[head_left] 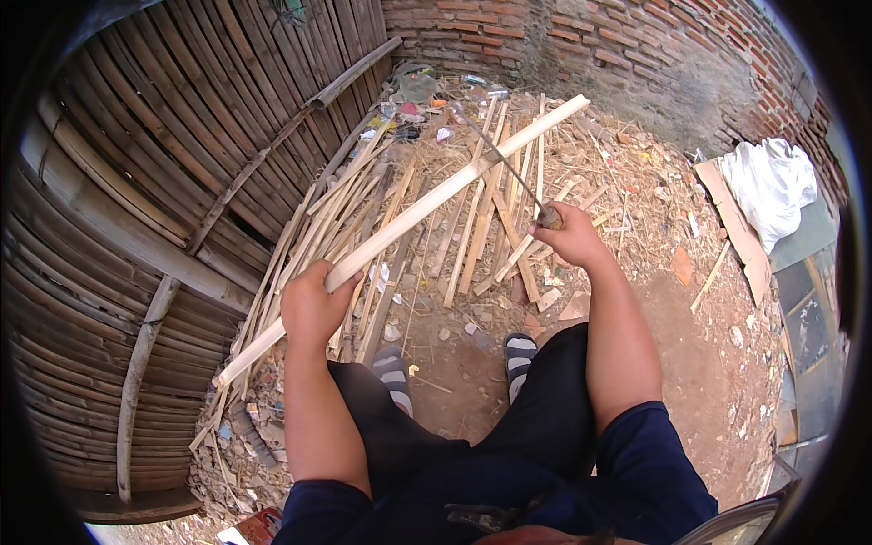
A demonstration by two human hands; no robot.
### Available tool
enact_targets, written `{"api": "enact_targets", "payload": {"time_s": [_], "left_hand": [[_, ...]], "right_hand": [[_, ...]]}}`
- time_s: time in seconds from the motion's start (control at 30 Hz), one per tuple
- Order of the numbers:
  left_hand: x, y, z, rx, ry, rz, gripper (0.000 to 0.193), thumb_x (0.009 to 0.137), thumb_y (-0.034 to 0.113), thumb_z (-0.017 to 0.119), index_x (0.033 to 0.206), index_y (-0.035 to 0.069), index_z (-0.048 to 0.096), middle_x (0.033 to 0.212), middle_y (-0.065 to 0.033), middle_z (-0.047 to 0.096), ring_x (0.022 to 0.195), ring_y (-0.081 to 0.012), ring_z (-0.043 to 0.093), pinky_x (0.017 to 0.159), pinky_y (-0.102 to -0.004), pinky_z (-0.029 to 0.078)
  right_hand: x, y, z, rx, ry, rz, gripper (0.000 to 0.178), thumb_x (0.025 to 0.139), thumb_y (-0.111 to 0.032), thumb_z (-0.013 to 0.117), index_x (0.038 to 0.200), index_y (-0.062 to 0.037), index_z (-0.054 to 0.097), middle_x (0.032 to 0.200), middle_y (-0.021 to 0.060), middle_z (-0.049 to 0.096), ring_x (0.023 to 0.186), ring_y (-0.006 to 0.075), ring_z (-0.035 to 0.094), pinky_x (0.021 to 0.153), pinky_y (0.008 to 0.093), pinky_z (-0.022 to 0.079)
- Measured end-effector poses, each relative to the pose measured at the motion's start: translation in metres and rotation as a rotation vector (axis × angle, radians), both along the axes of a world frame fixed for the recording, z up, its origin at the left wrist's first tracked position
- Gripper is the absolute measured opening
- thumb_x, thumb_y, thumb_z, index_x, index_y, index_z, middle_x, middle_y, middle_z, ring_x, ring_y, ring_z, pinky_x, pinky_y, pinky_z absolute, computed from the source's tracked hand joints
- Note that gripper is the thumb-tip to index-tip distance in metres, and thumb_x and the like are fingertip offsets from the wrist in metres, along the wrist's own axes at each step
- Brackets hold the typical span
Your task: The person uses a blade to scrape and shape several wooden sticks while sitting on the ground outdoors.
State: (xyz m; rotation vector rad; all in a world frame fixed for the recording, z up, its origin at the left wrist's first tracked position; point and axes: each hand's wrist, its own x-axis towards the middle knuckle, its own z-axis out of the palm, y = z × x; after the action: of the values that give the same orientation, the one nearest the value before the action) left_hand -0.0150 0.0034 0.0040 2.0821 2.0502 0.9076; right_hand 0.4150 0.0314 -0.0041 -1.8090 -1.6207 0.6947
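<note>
My left hand (316, 304) is closed around a long pale wooden strip (409, 218), gripping it toward its near end. The strip slants up from the lower left to the far right. In my right hand (572, 236) is the brown handle of a long-bladed tool (521, 184), its thin dark blade seen nearly edge-on. The blade crosses the strip near its far end and looks to be against it. Whether the edge is smooth or toothed cannot be made out.
Loose wooden strips (472, 227) lie piled on the rubble-strewn ground beyond my feet. A bamboo wall (200, 118) stands at left, a brick wall (627, 45) at the back. On the right are a white sack (770, 186) and a cardboard sheet (738, 232).
</note>
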Motion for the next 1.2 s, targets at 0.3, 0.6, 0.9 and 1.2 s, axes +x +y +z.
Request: {"api": "enact_targets", "payload": {"time_s": [0.3, 0.6, 0.9, 1.2], "left_hand": [[0.001, -0.002, -0.006, -0.031, 0.014, -0.108, 0.04, 0.081, 0.04, 0.091, 0.091, 0.004, 0.075, 0.072, -0.0162, 0.07, 0.069, -0.0349, 0.07, 0.066, -0.0441, 0.053], [0.0, -0.001, 0.004, -0.078, 0.013, -0.082, 0.038, 0.082, 0.04, 0.09, 0.088, 0.006, 0.073, 0.07, -0.0154, 0.069, 0.065, -0.0337, 0.068, 0.063, -0.0438, 0.051], [0.009, -0.001, -0.004, -0.071, 0.071, -0.081, 0.043, 0.081, 0.045, 0.09, 0.09, 0.005, 0.075, 0.073, -0.0169, 0.07, 0.07, -0.037, 0.07, 0.066, -0.0461, 0.053], [0.0, -0.002, 0.002, -0.086, 0.041, -0.071, 0.044, 0.082, 0.046, 0.089, 0.092, 0.005, 0.076, 0.076, -0.0173, 0.072, 0.074, -0.0368, 0.072, 0.069, -0.0451, 0.054]], "right_hand": [[-0.076, -0.016, 0.024, -0.043, -0.368, 0.51, 0.039, 0.084, -0.034, 0.084, 0.112, -0.0084, 0.075, 0.094, 0.0217, 0.074, 0.093, 0.0394, 0.073, 0.082, 0.0488, 0.056], [0.026, 0.014, -0.019, 0.137, -0.038, -0.142, 0.046, 0.088, -0.029, 0.085, 0.12, 0.0013, 0.072, 0.099, 0.0153, 0.077, 0.089, 0.0275, 0.072, 0.083, 0.0422, 0.056], [-0.065, -0.008, 0.007, -0.028, -0.289, 0.399, 0.039, 0.085, -0.031, 0.083, 0.115, -0.0071, 0.074, 0.095, 0.0217, 0.075, 0.093, 0.0417, 0.072, 0.083, 0.05, 0.056], [-0.04, 0.005, -0.001, 0.05, -0.136, 0.281, 0.041, 0.085, -0.034, 0.086, 0.112, -0.0046, 0.074, 0.093, 0.0203, 0.074, 0.091, 0.037, 0.074, 0.084, 0.0461, 0.055]]}}
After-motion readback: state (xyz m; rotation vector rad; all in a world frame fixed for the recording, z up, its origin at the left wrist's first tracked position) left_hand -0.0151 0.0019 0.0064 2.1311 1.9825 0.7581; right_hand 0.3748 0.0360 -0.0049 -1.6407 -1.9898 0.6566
